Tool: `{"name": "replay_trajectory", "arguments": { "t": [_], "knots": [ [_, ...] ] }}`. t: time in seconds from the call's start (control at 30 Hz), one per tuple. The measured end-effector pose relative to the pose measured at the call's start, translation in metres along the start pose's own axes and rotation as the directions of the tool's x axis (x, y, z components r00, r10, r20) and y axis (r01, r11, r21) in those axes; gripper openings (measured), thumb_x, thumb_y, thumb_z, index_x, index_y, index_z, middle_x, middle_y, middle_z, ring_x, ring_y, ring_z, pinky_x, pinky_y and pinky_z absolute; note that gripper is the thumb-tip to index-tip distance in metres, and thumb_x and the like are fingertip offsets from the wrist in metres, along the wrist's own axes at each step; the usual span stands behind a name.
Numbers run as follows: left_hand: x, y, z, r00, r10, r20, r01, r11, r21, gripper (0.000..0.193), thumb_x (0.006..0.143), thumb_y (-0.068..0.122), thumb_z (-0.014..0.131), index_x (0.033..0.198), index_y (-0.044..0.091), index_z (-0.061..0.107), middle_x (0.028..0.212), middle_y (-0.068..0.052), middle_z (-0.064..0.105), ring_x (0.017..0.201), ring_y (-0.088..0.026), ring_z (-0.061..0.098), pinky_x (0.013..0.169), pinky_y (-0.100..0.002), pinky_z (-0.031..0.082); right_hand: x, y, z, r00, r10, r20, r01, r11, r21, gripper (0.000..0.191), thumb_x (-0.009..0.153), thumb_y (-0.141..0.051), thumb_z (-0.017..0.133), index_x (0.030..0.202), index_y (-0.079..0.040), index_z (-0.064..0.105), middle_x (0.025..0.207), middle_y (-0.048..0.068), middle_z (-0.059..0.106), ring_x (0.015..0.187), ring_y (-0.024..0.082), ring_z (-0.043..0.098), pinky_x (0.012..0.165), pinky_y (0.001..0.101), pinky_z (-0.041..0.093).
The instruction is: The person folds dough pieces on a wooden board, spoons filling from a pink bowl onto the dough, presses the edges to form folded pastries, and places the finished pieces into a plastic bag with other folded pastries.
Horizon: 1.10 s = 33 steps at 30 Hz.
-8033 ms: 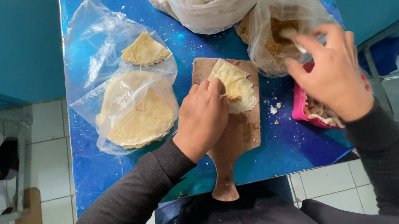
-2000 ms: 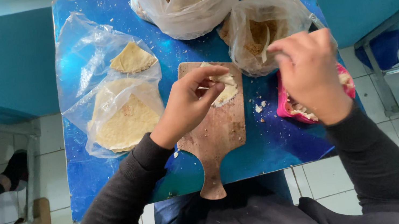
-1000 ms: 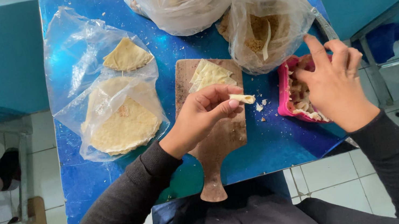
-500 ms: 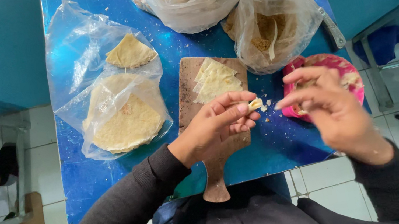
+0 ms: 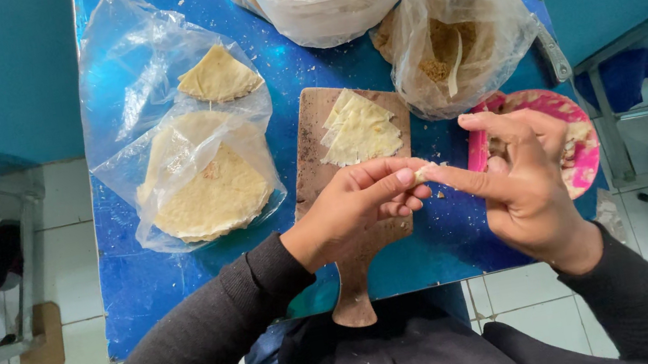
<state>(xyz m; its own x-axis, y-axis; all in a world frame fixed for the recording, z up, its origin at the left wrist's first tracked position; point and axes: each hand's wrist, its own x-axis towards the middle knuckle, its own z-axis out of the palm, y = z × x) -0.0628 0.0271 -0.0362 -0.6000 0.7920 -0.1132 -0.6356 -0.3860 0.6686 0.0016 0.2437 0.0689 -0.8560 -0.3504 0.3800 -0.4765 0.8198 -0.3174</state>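
- Above the wooden paddle-shaped board (image 5: 341,179), left hand (image 5: 347,213) and right hand (image 5: 521,192) fingers pinch one small pale dough piece (image 5: 426,172).
- A loosened pinch might drop it onto the blue bench (image 5: 138,286).

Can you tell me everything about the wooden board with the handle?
The wooden board is a brown paddle shape, lying flat on the blue table with its handle toward the person. It looks like worn wood dusted with crumbs. A stack of pale dough triangles sits on its far end. The left hand hovers over its middle, pinching a small dough bit with the right hand.
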Motion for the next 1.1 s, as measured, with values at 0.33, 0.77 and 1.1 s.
{"name": "replay_trajectory", "arguments": {
  "t": [0.33, 0.77, 1.1],
  "knots": [
    [0.001, -0.003, -0.001, 1.0, -0.003, -0.002, 0.003, 0.997, 0.079, 0.035, 0.107, 0.02, 0.059, 0.136, 0.0, 0.064, 0.112, -0.007, 0.072, 0.099, -0.01, 0.067, 0.089, -0.024, 0.055, 0.004, 0.003, -0.022, 0.978, -0.192, -0.084, 0.173, 0.966, -0.192, 0.048, 0.074, -0.007, 0.074, 0.116, -0.029, 0.082, 0.138, 0.004, 0.056, 0.122, 0.033, 0.04, 0.107, 0.0442, 0.032],
    [0.0, -0.004, 0.0, 0.999, 0.044, 0.03, -0.046, 0.994, 0.098, 0.035, 0.109, 0.02, 0.059, 0.136, -0.002, 0.064, 0.113, -0.005, 0.071, 0.102, -0.01, 0.066, 0.09, -0.024, 0.054, 0.001, 0.008, -0.009, 0.942, -0.336, -0.009, 0.304, 0.864, -0.401, 0.048, 0.083, -0.004, 0.07, 0.117, -0.034, 0.085, 0.142, -0.001, 0.06, 0.122, 0.027, 0.04, 0.103, 0.045, 0.029],
    [0.002, -0.002, -0.003, 0.999, 0.048, -0.021, -0.047, 0.996, 0.074, 0.036, 0.107, 0.02, 0.059, 0.137, 0.0, 0.063, 0.113, -0.006, 0.072, 0.1, -0.01, 0.066, 0.09, -0.024, 0.054, 0.002, 0.002, -0.007, 0.996, -0.028, -0.086, 0.025, 0.999, -0.03, 0.054, 0.074, 0.011, 0.063, 0.112, -0.022, 0.08, 0.14, 0.005, 0.059, 0.126, 0.029, 0.045, 0.112, 0.0396, 0.034]
  ]
}}
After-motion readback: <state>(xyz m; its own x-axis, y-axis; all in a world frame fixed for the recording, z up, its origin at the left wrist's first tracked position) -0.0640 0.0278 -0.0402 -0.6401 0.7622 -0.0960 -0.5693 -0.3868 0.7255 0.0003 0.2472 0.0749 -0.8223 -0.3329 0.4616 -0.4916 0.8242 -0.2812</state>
